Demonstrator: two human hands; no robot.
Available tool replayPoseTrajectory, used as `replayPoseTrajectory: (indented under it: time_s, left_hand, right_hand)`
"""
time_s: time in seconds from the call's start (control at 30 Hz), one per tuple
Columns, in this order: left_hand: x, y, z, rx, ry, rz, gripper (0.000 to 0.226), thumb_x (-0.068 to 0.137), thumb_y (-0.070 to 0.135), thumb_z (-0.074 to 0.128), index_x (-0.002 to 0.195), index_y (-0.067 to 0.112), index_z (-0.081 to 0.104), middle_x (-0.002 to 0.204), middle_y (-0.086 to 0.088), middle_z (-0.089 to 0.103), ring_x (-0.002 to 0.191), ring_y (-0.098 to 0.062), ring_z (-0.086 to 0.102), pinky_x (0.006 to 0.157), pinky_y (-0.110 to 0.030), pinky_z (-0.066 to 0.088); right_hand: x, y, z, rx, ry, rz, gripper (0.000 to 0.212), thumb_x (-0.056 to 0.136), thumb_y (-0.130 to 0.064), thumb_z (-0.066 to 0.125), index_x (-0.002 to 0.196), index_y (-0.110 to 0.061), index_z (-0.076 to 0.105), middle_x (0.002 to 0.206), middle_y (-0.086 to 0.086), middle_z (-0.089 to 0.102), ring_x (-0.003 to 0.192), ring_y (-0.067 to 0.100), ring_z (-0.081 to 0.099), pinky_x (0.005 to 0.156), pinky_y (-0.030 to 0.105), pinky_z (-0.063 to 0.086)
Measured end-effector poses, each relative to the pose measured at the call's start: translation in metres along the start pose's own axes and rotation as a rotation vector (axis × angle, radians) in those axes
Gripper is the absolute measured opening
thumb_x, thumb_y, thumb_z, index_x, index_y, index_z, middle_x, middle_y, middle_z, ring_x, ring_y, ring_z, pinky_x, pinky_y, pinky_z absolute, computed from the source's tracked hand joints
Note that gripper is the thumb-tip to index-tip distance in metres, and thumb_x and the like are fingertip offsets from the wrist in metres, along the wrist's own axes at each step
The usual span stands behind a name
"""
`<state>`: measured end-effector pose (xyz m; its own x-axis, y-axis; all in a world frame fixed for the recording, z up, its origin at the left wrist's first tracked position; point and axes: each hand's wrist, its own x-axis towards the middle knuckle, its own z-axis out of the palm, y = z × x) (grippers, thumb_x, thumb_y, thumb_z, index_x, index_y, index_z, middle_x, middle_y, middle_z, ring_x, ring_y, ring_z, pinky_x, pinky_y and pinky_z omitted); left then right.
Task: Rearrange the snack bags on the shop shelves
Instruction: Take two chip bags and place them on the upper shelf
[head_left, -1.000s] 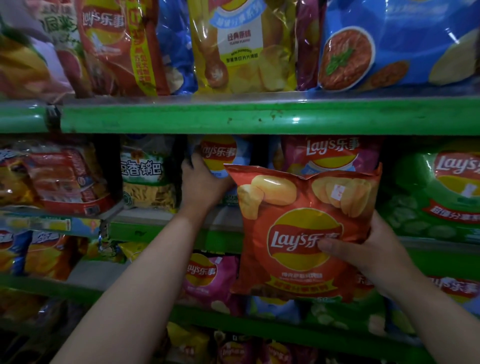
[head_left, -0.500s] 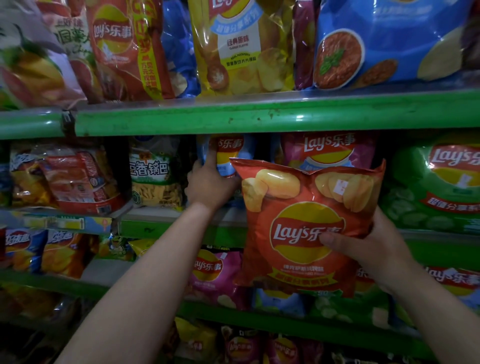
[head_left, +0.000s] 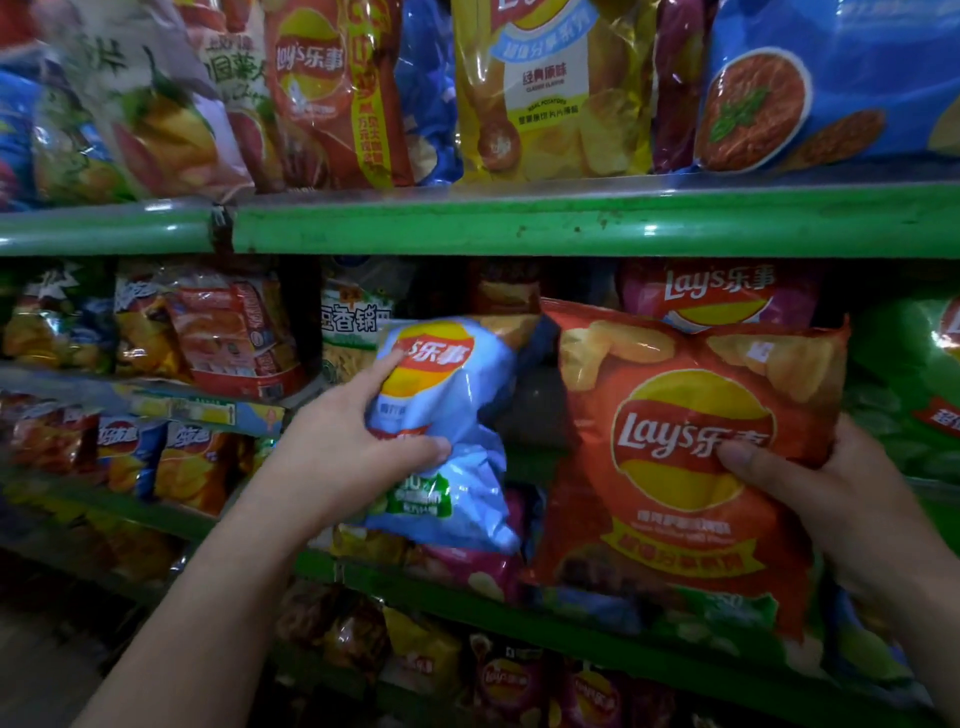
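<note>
Fingers (head_left: 415, 447) of the left hand (head_left: 343, 447) pinch a crumpled pale blue bag (head_left: 452, 415) just off the middle shelf (head_left: 519, 223); the right hand (head_left: 831, 499) clamps the red bag (head_left: 685, 467) by its edge. Best to lift the blue one clear, then slide the red in upright, without squashing it.

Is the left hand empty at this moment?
No, the left hand grips a light blue bag in front of the middle shelf.
</note>
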<state>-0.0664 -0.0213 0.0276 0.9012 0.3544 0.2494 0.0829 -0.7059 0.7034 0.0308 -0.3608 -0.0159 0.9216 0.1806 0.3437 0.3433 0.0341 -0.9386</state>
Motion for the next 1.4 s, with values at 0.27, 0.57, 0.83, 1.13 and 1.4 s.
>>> replayPoseTrajectory:
  time_s: [0.27, 0.57, 0.83, 1.13, 1.4]
  left_hand:
    - [-0.044, -0.061, -0.041, -0.122, 0.141, -0.133, 0.095, 0.048, 0.068, 0.081, 0.128, 0.074, 0.031, 0.116, 0.022, 0.057, 0.094, -0.005, 0.063, 0.072, -0.03, 0.052]
    - [-0.036, -0.084, -0.057, -0.275, 0.299, 0.008, 0.083, 0.05, 0.067, 0.075, 0.121, 0.077, 0.033, 0.109, 0.041, 0.057, 0.091, 0.015, 0.061, 0.065, -0.013, 0.05]
    - [-0.018, -0.083, -0.033, -0.229, 0.359, 0.178, 0.095, 0.059, 0.066, 0.074, 0.142, 0.057, 0.028, 0.129, 0.024, 0.051, 0.111, 0.004, 0.056, 0.082, -0.018, 0.05]
    - [-0.009, -0.068, 0.005, -0.208, 0.392, 0.269, 0.093, 0.064, 0.066, 0.071, 0.145, 0.049, 0.028, 0.132, 0.012, 0.048, 0.121, -0.014, 0.051, 0.094, -0.044, 0.053]
    - [-0.018, -0.022, 0.059, -0.191, 0.442, 0.372, 0.091, 0.068, 0.071, 0.064, 0.145, 0.047, 0.024, 0.134, -0.002, 0.046, 0.12, -0.023, 0.049, 0.09, -0.044, 0.052]
  right_hand:
    - [0.01, -0.037, 0.079, -0.254, 0.048, -0.109, 0.061, 0.044, -0.069, 0.084, 0.099, -0.059, 0.062, 0.09, -0.038, 0.068, 0.081, -0.01, 0.067, 0.069, 0.022, 0.055]
    - [0.101, -0.027, 0.175, 0.0, 0.135, -0.057, 0.075, 0.048, -0.042, 0.094, 0.111, -0.036, 0.053, 0.105, -0.012, 0.068, 0.089, 0.006, 0.067, 0.072, 0.029, 0.056]
    - [0.147, -0.007, 0.206, 0.026, 0.12, -0.03, 0.054, 0.06, -0.027, 0.092, 0.105, -0.024, 0.062, 0.094, -0.009, 0.07, 0.073, -0.003, 0.069, 0.056, 0.017, 0.056]
    - [0.137, 0.008, 0.187, -0.029, 0.141, 0.1, 0.069, 0.077, -0.039, 0.079, 0.133, -0.015, 0.048, 0.126, 0.004, 0.063, 0.113, 0.023, 0.062, 0.096, 0.041, 0.052]
    - [0.031, -0.02, 0.146, 0.131, -0.157, -0.155, 0.065, 0.078, -0.068, 0.061, 0.135, -0.04, 0.048, 0.132, -0.015, 0.062, 0.121, 0.006, 0.058, 0.097, 0.036, 0.05]
